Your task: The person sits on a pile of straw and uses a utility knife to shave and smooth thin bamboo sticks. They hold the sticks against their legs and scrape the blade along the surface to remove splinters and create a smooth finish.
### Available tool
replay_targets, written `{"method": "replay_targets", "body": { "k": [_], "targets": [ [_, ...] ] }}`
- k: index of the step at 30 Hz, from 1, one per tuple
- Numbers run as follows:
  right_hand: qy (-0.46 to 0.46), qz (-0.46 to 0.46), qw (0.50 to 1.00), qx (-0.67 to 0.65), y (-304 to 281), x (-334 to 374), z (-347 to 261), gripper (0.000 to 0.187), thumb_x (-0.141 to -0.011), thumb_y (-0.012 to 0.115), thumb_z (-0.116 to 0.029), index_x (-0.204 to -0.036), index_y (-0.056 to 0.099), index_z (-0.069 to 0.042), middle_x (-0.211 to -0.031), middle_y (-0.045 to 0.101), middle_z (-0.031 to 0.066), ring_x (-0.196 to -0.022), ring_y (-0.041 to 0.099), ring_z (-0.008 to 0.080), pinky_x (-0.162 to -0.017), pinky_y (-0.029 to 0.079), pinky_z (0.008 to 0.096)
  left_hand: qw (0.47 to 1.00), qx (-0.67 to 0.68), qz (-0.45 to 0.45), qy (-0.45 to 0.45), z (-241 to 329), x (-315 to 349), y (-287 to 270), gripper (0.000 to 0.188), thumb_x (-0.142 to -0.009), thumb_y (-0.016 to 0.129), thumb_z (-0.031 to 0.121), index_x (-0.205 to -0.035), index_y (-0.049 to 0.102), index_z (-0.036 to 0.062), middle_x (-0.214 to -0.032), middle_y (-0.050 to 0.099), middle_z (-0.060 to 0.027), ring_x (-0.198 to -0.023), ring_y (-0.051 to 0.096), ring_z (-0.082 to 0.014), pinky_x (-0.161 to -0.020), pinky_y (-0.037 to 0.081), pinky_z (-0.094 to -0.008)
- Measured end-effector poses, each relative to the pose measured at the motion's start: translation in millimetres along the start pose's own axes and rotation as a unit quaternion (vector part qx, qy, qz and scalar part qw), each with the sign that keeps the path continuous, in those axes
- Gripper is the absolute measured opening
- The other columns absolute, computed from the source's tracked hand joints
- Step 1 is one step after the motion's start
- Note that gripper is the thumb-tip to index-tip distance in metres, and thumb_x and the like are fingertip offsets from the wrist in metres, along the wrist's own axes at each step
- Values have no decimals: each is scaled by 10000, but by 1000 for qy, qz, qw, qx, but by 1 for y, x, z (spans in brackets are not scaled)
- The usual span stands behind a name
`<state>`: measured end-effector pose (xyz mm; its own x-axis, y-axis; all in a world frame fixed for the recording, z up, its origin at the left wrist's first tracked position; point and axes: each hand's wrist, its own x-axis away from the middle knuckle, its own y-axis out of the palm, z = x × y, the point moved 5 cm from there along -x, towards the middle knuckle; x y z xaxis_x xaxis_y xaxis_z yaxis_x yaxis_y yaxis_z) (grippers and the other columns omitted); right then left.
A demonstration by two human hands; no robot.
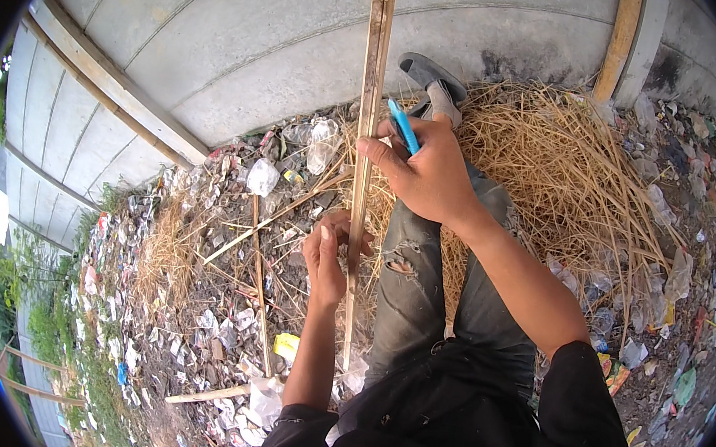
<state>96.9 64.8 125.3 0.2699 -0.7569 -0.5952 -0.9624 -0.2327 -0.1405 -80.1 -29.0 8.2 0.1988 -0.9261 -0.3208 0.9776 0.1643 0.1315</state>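
Note:
A long, narrow bamboo strip (372, 80) runs lengthwise in front of me, with a lengthwise line down its upper part. My left hand (325, 259) wraps round its lower half, the fingertips passing behind it and the thumb pointing up. Higher up, my right hand (435, 171) grips a slim light-blue-handled tool (404, 127). Its thumb presses against the strip's right side. The working end of the tool is hidden by the hand and the strip, so its kind cannot be told.
Straw-like bamboo shavings (550, 164) are heaped right of my legs. Thin bamboo sticks (261, 283) and a pale piece (208, 393) lie on littered ground to the left. A grey panel wall (264, 36) stands ahead, with a bamboo pole (619, 42) against it. My foot wears a grey sandal (429, 72).

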Motion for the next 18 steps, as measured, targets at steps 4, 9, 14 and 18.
{"method": "replay_targets", "body": {
  "k": [4,9,14,18],
  "targets": [
    [41,98,993,-58,-18,-16,23,268,-894,760,-263,-869,745,4,-538,541,4,-483,474,71,-476,350,294,997,8,-71,-37,-19,2,-4,374,-1040,568,272,-1227,564,-52,-885,693,-109,-735,666,-144,-659,532,-265],
    [109,185,957,-197,-65,-37,37,236,-884,784,-241,-897,749,-9,-549,473,-82,-476,370,32,-465,272,258,987,-84,-97,-99,-37,21,-1,316,-1021,614,184,-1220,582,-60,-874,702,-95,-727,653,-123,-673,527,-262],
    [92,230,940,-233,-107,-44,50,227,-867,798,-223,-898,745,-5,-518,421,-78,-451,315,46,-472,232,259,977,-46,-153,-144,-9,34,5,261,-1043,577,204,-1129,627,-37,-814,672,-60,-673,618,-91,-600,509,-235],
    [128,137,965,-181,-91,-24,52,243,-945,726,-235,-995,742,2,-530,357,-103,-460,306,32,-466,236,240,979,-70,-77,-173,15,37,11,248,-1059,548,209,-1089,641,-18,-712,589,-4,-558,482,-37,-503,386,-212]
  ]
}}
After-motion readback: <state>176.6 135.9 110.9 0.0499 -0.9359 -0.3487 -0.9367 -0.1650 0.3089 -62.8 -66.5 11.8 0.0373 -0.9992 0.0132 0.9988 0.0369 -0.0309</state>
